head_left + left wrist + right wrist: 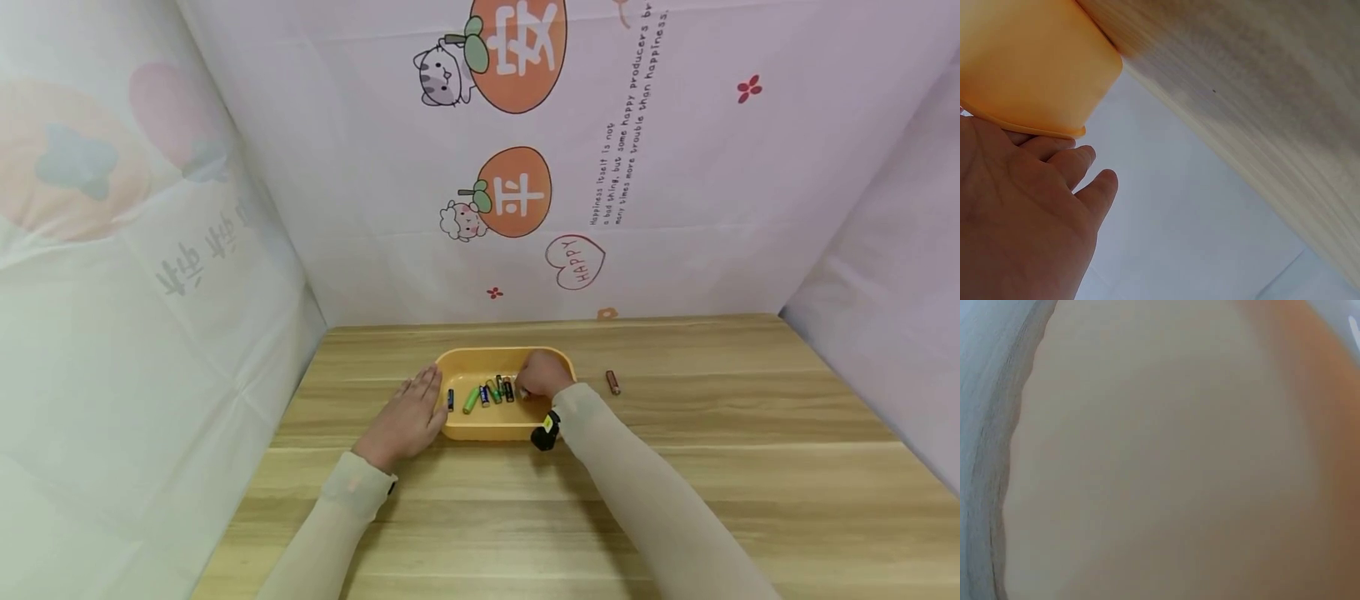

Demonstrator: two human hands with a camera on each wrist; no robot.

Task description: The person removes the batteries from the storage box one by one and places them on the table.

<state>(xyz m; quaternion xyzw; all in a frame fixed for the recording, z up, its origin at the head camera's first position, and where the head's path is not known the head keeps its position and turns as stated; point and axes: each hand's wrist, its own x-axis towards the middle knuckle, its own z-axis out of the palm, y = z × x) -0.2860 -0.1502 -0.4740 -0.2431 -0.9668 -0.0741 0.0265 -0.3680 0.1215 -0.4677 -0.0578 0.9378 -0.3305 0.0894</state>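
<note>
A shallow yellow plastic basin (495, 432) sits on the table with several batteries in it. Among them are a light green battery (471, 400), a blue battery (483, 396) and a black battery (508, 389). My left hand (405, 419) rests on the basin's left end, fingers fairly straight; in the left wrist view the hand (1029, 200) lies against the rim. Inside the basin's right end, my right hand (543, 375) has its fingers curled and pinches a battery (524, 393), mostly hidden. The right wrist view is filled by the blurred basin wall (1166, 444).
A red battery (612, 382) lies on the wooden table (480, 517), right of the basin. White printed cloth (360, 167) hangs behind the table and at both sides.
</note>
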